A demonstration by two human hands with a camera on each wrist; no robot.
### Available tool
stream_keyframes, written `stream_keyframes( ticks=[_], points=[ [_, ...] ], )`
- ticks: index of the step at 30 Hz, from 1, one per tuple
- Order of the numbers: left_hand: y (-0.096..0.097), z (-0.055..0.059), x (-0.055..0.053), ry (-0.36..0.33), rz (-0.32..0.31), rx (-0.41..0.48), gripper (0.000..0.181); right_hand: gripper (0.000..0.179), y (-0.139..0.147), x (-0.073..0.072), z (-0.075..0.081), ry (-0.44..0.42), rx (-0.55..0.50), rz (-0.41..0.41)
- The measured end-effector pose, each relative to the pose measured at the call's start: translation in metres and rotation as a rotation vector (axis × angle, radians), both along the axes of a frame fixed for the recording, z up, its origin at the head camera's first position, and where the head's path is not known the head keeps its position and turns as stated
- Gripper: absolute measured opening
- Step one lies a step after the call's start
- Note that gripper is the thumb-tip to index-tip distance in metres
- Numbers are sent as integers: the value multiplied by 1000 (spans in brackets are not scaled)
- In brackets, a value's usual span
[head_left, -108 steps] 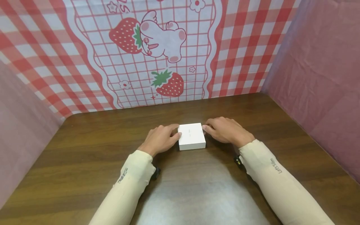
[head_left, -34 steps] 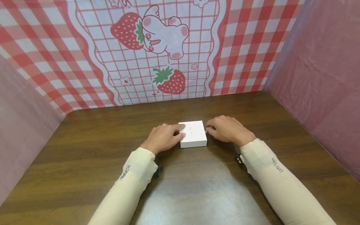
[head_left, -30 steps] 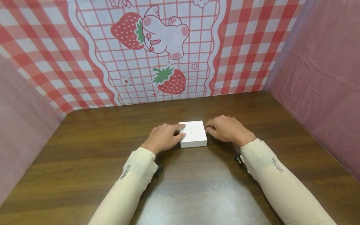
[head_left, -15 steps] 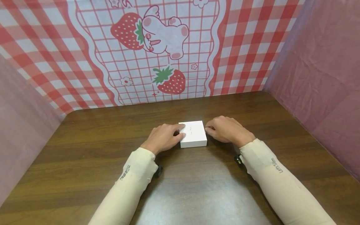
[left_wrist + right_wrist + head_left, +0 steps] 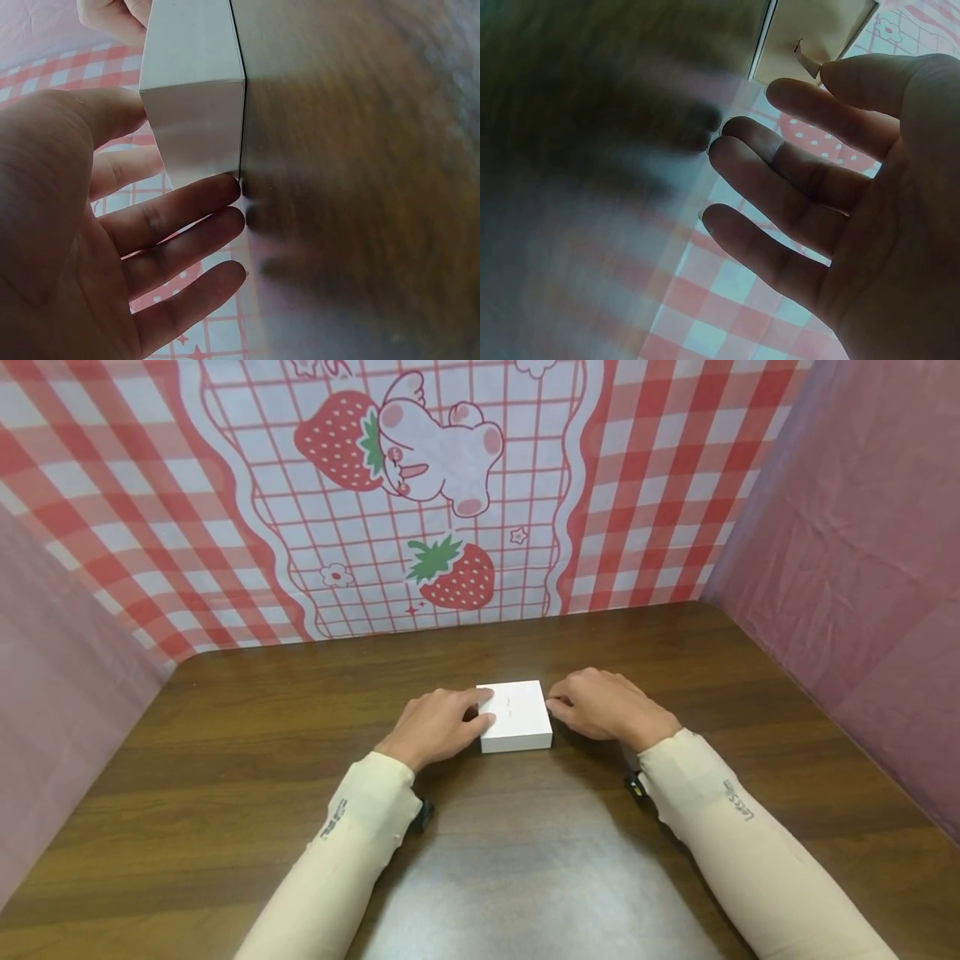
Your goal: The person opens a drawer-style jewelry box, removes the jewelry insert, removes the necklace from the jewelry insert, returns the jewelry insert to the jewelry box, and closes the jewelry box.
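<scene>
A small, flat white box (image 5: 516,714) with faint print on its lid lies on the wooden table. My left hand (image 5: 438,724) rests against the box's left side, thumb and forefinger reaching onto the top. Its other fingers (image 5: 180,217) stretch out beside the box in the left wrist view. At the right side, my right hand (image 5: 609,706) has thumb and forefinger close together. The right wrist view shows a thin curled tab (image 5: 807,61) standing out from the box's side, its end pinched at the thumb tip. The remaining right fingers (image 5: 780,180) extend loosely.
The brown wooden table (image 5: 480,860) runs up to a red-and-white checked cloth (image 5: 652,485) with strawberry prints. Pink cloth walls (image 5: 862,568) stand at both sides.
Since the earliest frame, my left thumb and forefinger have moved farther onto the box's top. The head view has shifted slightly. In the last second, my right thumb has shifted slightly; the box stays put.
</scene>
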State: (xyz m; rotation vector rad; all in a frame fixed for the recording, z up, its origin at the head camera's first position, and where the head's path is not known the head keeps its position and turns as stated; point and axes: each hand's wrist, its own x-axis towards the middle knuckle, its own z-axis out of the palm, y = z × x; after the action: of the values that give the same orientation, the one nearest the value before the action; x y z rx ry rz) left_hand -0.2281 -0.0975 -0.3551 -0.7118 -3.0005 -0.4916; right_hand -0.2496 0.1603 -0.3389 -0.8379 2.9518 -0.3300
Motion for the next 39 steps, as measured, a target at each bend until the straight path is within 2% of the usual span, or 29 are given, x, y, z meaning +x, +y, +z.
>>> stream_keyframes(
  ticks=[8,23,39],
  points=[
    [1,1,-1,-1,3,-1,49,21,2,0,0,-29,-7,-9],
    [-1,-1,3,-4,2,-3,50,17,-1,2,-2,-28,-2,68],
    [0,-1,1,-9,-1,5,51,15,1,1,1,-16,9,50]
  ],
)
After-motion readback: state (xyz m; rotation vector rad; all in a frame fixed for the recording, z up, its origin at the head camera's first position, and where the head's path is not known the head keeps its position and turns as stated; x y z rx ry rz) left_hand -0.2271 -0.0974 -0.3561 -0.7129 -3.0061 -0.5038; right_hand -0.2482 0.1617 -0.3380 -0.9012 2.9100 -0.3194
